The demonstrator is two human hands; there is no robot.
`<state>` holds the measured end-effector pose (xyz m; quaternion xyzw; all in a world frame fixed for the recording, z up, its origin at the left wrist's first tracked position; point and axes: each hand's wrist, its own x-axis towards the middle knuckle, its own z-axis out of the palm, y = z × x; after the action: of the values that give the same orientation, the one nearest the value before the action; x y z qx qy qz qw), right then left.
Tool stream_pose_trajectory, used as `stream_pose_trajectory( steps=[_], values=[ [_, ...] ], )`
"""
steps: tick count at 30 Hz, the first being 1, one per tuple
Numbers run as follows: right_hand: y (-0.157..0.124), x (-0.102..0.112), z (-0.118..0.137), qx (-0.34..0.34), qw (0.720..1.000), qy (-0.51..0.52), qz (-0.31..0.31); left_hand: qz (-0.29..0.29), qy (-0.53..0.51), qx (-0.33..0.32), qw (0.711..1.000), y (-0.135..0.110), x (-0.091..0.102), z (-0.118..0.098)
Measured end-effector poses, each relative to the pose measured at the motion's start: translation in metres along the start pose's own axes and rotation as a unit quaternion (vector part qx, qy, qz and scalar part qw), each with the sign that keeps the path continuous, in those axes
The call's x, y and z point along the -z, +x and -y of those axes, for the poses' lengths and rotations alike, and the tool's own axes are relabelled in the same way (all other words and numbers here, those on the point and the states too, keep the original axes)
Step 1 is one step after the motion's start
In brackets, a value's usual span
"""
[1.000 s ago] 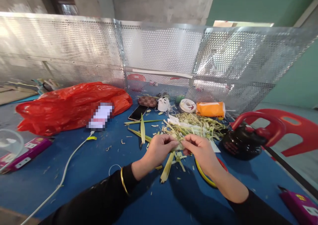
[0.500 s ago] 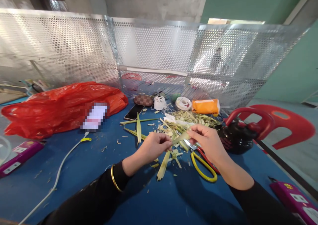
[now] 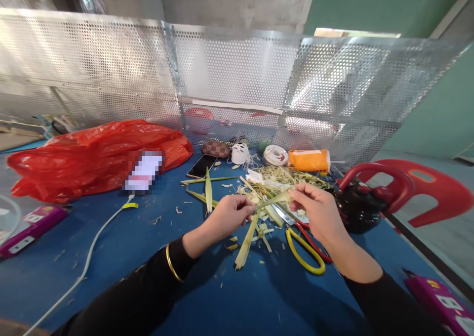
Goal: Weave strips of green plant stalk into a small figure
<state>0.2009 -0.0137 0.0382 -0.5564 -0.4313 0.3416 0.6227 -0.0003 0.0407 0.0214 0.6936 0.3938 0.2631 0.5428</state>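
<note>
A narrow pale green leaf strip [image 3: 273, 199] stretches between both my hands above the blue table [image 3: 111, 257]. My left hand [image 3: 228, 214] pinches its lower left end. Its upper right end is pinched in the closed fingers of my right hand [image 3: 316, 209]. Below the strip lie cut leaf pieces [image 3: 247, 239] and scissors with yellow and red handles [image 3: 303, 244]. A heap of leaf scraps [image 3: 285, 180] sits just behind my hands.
A red plastic bag [image 3: 92, 155] lies at the left, a phone [image 3: 202, 166] and a white cable [image 3: 89, 262] near it. An orange packet [image 3: 309, 159], a tape roll [image 3: 276, 154] and a black pot with red handle [image 3: 361, 205] stand by the perforated metal screen [image 3: 237, 84]. Purple boxes sit at both table edges.
My hands have drawn apart, the right one rising to the right, so the leaf strip is now stretched out between them. The scissors underneath have come into view.
</note>
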Motion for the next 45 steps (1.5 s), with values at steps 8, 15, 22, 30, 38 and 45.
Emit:
stream_pose_trajectory(
  steps=[8, 15, 22, 30, 38, 45],
  values=[
    [0.003, 0.002, 0.002, -0.024, 0.997, -0.026, 0.071, -0.157, -0.016, -0.064, 0.985, 0.007, 0.000, 0.008],
    [-0.014, -0.021, -0.014, 0.016, 0.999, -0.007, -0.041, -0.260, -0.264, 0.056, 0.927, -0.008, -0.020, -0.001],
    [-0.037, -0.041, -0.031, -0.025, 0.996, -0.026, 0.079, -0.178, -0.316, 0.056, 0.930, -0.014, -0.032, 0.001],
    [-0.047, -0.049, -0.039, -0.038, 0.987, -0.008, 0.157, -0.179, -0.358, 0.031, 0.916, -0.011, -0.033, 0.004],
    [-0.050, -0.044, -0.028, 0.083, 0.959, -0.193, 0.188, -0.185, -0.350, 0.014, 0.918, -0.012, -0.031, -0.002],
    [-0.037, -0.036, -0.013, 0.036, 0.989, -0.113, 0.094, -0.118, -0.161, -0.039, 0.979, -0.020, -0.040, 0.004]
  ],
)
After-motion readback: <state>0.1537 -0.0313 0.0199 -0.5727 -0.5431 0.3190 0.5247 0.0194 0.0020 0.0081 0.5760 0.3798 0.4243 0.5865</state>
